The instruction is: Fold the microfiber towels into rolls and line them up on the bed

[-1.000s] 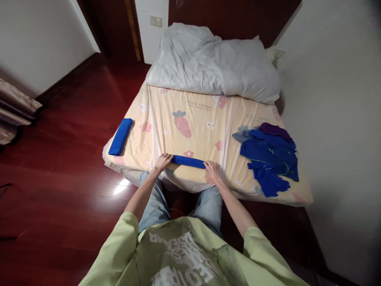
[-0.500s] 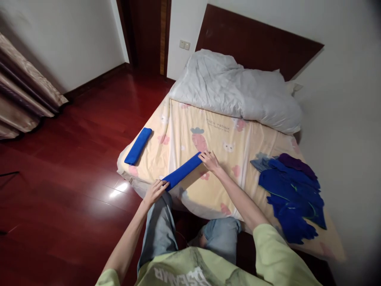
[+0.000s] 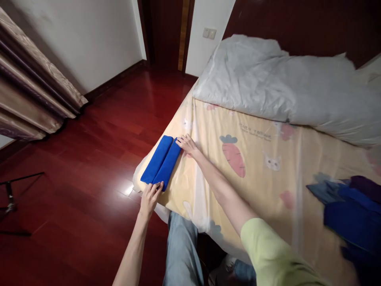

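Note:
Two long, narrow folded blue garments lie side by side at the bed's left corner. The outer folded garment [image 3: 157, 159] rests flat along the edge. Right beside it is the second folded blue garment [image 3: 168, 166], with both my hands on its ends. My left hand [image 3: 150, 198] grips the near end, fingers bent over the cloth. At the far end, my right hand [image 3: 187, 144] has its fingers closed on the other end. Whether the garment lies fully on the sheet under my fingers I cannot tell.
A patterned yellow sheet [image 3: 208, 159] covers the bed. Toward the headboard lies a bunched grey-white quilt [image 3: 253, 79]. A loose pile of blue and purple clothes [image 3: 351, 214] lies at the right. On the red floor at left stands a black metal stand [image 3: 10, 198].
My hands have carried the second folded garment left, turned it and brought it alongside the first one. The view has swung left.

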`<state>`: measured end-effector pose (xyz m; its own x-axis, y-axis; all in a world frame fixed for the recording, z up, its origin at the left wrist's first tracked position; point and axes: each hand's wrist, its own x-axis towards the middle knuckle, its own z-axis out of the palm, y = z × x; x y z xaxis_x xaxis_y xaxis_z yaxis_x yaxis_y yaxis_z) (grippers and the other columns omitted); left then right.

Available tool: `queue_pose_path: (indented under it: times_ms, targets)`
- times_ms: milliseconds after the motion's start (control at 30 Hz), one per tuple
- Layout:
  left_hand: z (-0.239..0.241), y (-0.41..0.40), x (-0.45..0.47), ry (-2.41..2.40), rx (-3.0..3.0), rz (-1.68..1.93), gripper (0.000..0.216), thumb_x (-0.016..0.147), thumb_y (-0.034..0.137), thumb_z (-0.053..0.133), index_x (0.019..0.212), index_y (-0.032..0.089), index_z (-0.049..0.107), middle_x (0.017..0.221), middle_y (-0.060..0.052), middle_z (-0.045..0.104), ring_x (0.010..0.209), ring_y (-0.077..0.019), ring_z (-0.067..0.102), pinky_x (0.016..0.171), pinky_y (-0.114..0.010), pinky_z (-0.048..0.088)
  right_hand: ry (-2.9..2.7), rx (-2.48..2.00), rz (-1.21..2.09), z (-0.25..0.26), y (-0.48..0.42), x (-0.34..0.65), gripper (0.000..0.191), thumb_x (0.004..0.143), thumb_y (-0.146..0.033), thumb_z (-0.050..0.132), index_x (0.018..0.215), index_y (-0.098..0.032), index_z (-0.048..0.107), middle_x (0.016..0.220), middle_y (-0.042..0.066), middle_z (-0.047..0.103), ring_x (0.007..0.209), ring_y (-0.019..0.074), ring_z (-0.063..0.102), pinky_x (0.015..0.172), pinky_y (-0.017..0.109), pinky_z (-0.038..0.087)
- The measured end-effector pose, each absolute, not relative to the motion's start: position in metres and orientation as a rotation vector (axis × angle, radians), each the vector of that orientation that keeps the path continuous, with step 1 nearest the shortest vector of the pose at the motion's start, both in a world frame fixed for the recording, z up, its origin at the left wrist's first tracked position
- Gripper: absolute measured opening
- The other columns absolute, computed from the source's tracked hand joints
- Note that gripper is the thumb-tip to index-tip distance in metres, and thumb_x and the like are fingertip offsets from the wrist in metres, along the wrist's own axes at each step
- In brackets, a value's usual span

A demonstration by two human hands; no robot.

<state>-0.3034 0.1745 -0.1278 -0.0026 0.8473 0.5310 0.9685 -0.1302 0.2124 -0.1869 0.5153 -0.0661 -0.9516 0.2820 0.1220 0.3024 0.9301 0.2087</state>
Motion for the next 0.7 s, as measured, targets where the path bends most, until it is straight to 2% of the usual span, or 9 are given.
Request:
queue_pose_path:
  times_ms: [100,200,300,367,433,500,567,633,700]
  targets:
    - [-0.136,0.178,-0.301,-1.964,-2.031,-0.841,0.048,0.1,0.01,0.046,0.146,0.021,0.056,0.113,-0.014,0.07,0.091,-0.0238,0.061,0.085,-0.039,0.052,-3.01,-0.469,-0.282,-0.084,0.52,-0.204,0.026,0.098,-0.005,0.05,0.117,-0.015,0.065,0.121,0.014,0.067,0.107,0.0289,0.056,0.094,0.044,0.04]
    - [-0.144,0.178,-0.296,-2.021,-1.961,-0.929,0.051,0.098,0.009,0.05,0.146,0.024,0.056,0.112,-0.012,0.07,0.097,-0.0243,0.062,0.091,-0.04,0.052,-3.016,-0.492,-0.153,-0.096,0.521,-0.211,0.034,0.089,-0.003,0.062,0.121,-0.014,0.064,0.125,0.015,0.066,0.11,0.0303,0.057,0.098,0.046,0.042]
    - [-0.146,0.18,-0.291,-2.089,-1.886,-0.961,0.047,0.097,0.011,0.052,0.141,0.025,0.062,0.114,-0.012,0.07,0.098,-0.0242,0.062,0.093,-0.039,0.052,-2.955,-0.606,0.103,-0.101,0.518,-0.21,0.037,0.091,-0.002,0.056,0.123,-0.015,0.066,0.127,0.014,0.068,0.113,0.0285,0.058,0.103,0.046,0.043]
    - [-0.144,0.183,-0.288,-2.152,-1.835,-0.964,0.044,0.097,0.011,0.05,0.137,0.025,0.065,0.114,-0.012,0.07,0.099,-0.0242,0.062,0.094,-0.04,0.051,-2.815,-0.706,0.305,-0.101,0.507,-0.198,0.045,0.092,0.0,0.048,0.13,-0.018,0.064,0.136,0.012,0.065,0.122,0.0256,0.057,0.108,0.045,0.042]
    - [-0.14,0.186,-0.284,-2.209,-1.79,-0.961,0.045,0.098,0.01,0.046,0.136,0.024,0.066,0.116,-0.013,0.07,0.104,-0.0245,0.061,0.096,-0.041,0.049,-2.624,-0.76,0.473,-0.099,0.484,-0.172,0.053,0.092,-0.001,0.043,0.139,-0.02,0.06,0.147,0.009,0.058,0.133,0.0225,0.052,0.115,0.044,0.039]
    - [-0.135,0.184,-0.275,-2.24,-1.748,-0.974,0.048,0.098,0.009,0.043,0.14,0.023,0.062,0.125,-0.014,0.068,0.114,-0.0257,0.059,0.103,-0.044,0.046,-2.427,-0.822,0.586,-0.098,0.446,-0.127,0.053,0.093,-0.005,0.041,0.14,-0.021,0.06,0.149,0.009,0.057,0.139,0.0211,0.049,0.117,0.043,0.039]
    - [-0.132,0.172,-0.257,-2.248,-1.711,-1.034,0.048,0.098,0.011,0.045,0.143,0.022,0.059,0.137,-0.016,0.061,0.127,-0.0286,0.054,0.109,-0.049,0.041,-2.239,-0.975,0.635,-0.099,0.394,-0.064,0.047,0.095,-0.01,0.038,0.129,-0.022,0.068,0.135,0.009,0.067,0.132,0.0222,0.056,0.112,0.044,0.044]
    - [-0.133,0.149,-0.231,-2.239,-1.723,-1.129,0.047,0.098,0.013,0.049,0.143,0.021,0.058,0.145,-0.018,0.055,0.135,-0.0321,0.049,0.113,-0.055,0.037,-2.074,-1.194,0.629,-0.103,0.333,0.009,0.044,0.096,-0.012,0.034,0.103,-0.025,0.075,0.105,0.008,0.075,0.112,0.024,0.067,0.1,0.045,0.053]
    - [-0.138,0.118,-0.202,-2.239,-1.861,-1.177,0.047,0.097,0.015,0.051,0.143,0.022,0.057,0.145,-0.019,0.054,0.135,-0.0335,0.05,0.111,-0.057,0.038,-1.932,-1.423,0.588,-0.107,0.271,0.084,0.043,0.094,-0.013,0.034,0.076,-0.028,0.071,0.08,0.005,0.072,0.094,0.0258,0.07,0.086,0.044,0.057]
